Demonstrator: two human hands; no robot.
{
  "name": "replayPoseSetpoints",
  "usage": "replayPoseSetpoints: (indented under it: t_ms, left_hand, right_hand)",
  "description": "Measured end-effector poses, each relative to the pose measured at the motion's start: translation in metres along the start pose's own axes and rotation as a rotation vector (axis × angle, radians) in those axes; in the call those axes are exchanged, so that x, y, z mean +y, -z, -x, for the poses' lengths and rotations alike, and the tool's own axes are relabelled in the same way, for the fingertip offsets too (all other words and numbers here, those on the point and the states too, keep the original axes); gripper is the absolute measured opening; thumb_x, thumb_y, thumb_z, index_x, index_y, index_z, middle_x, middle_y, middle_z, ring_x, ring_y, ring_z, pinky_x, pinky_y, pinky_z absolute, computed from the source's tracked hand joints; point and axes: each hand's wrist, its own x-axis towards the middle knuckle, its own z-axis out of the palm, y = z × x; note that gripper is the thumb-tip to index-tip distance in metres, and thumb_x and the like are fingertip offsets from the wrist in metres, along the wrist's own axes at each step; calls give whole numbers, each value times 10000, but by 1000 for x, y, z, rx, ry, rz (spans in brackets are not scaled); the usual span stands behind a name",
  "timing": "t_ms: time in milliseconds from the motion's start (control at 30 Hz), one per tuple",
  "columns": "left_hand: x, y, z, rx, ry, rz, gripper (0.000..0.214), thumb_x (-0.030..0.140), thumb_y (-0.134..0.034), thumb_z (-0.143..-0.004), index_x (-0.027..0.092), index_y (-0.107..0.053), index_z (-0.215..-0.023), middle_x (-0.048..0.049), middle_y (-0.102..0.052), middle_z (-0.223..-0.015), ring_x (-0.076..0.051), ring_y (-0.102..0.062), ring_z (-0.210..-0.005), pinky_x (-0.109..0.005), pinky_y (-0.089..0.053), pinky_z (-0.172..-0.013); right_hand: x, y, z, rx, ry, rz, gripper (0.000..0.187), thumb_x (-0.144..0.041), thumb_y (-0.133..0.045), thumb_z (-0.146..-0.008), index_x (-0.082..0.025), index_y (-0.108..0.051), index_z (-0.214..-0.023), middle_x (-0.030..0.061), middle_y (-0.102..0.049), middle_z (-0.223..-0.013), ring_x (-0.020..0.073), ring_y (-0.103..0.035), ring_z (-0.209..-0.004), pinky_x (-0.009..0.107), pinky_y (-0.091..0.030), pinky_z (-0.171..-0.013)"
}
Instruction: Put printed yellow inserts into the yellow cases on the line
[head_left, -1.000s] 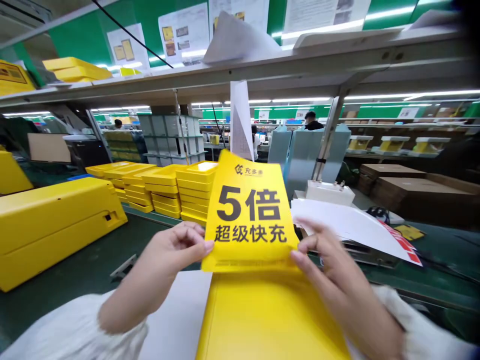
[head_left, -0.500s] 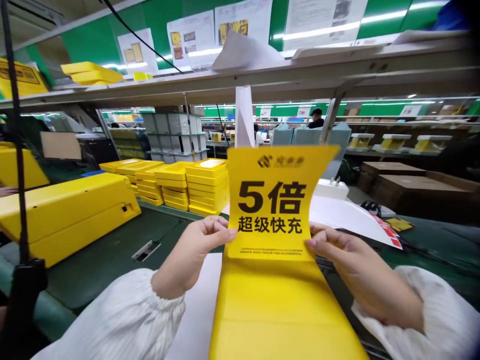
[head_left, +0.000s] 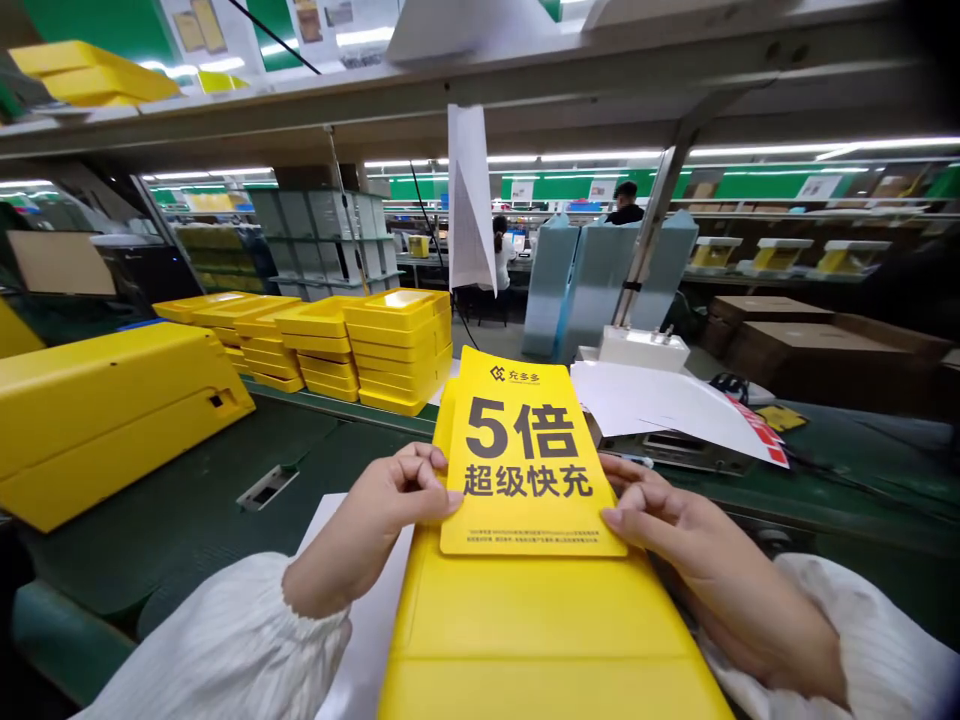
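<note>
Lowered flat, the light, floppy yellow card (head_left: 525, 470) is pinched at its side edges by my left hand (head_left: 382, 520) and right hand (head_left: 675, 530).

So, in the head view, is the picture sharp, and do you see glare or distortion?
Head view: the yellow card is sharp; the left hand and right hand show no blur; the shelf bends from wide-lens distortion; the ceiling lights glare.
</note>
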Motion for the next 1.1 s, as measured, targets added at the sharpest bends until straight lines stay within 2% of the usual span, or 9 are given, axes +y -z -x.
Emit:
replayPoseSetpoints:
  t_ms: [133, 300, 500, 600, 800, 967, 1100]
  left_hand:
    - [-4, 0, -2, -2, -2, 5, 279, 222, -739, -552, 164, -482, -459, -37, -420, -935, -226, -437, -1013, -315, -368, -815]
    - [-6, 1, -4, 20, 8, 9, 285, 216, -746, -543, 162, -484, -447, -38, -428, -947, -212, -458, -957, -324, -396, -782]
    - [-7, 3, -4, 18, -4, 28, 240, 187, -748, -527, 160, -521, -451, -32, -423, -907, -200, -456, -959, -293, -404, -755]
    - [-7, 4, -4, 8, -17, 30, 232, 184, -749, -530, 163, -531, -454, -35, -420, -912, -206, -450, -996, -289, -399, -773]
    - [-8, 5, -3, -2, -24, 10, 232, 182, -747, -535, 166, -531, -452, -44, -432, -926, -226, -453, -1011, -317, -396, -792]
    - [-5, 2, -5, -1, -34, -11, 246, 192, -751, -529, 162, -522, -445, -41, -428, -909, -222, -454, -1002, -310, -393, -770]
    - [-4, 2, -5, -2, -31, -34, 243, 195, -750, -532, 156, -521, -460, -37, -431, -891, -208, -458, -985, -304, -387, -764]
  right_hand:
    - [5, 2, -8, 14, 31, 57, 316, -406, -730, -617, -193, -517, -520, 6, -344, -1353, 285, -276, -1278, 444, -339, -985]
    - [8, 6, -11, 17, 29, 95, 317, -418, -719, -633, -202, -517, -520, 0, -343, -1362, 280, -272, -1282, 426, -385, -953]
    - [19, 13, -14, 10, 7, 77, 318, -439, -747, -594, -204, -546, -521, -24, -343, -1377, 344, -352, -1231, 436, -494, -838]
    - [24, 16, -16, 17, -2, 77, 291, -418, -746, -603, -205, -560, -533, -5, -358, -1374, 366, -338, -1237, 431, -517, -810]
    - [27, 18, -16, 8, -22, 66, 295, -422, -740, -612, -210, -550, -534, -58, -332, -1389, 378, -323, -1242, 461, -526, -807]
    - [25, 19, -16, 31, 5, 110, 302, -426, -739, -613, -200, -553, -541, -10, -365, -1374, 382, -323, -1243, 452, -509, -840]
    - [20, 15, -16, 32, -12, 112, 306, -419, -738, -620, -198, -541, -544, -32, -377, -1365, 352, -339, -1241, 438, -478, -884]
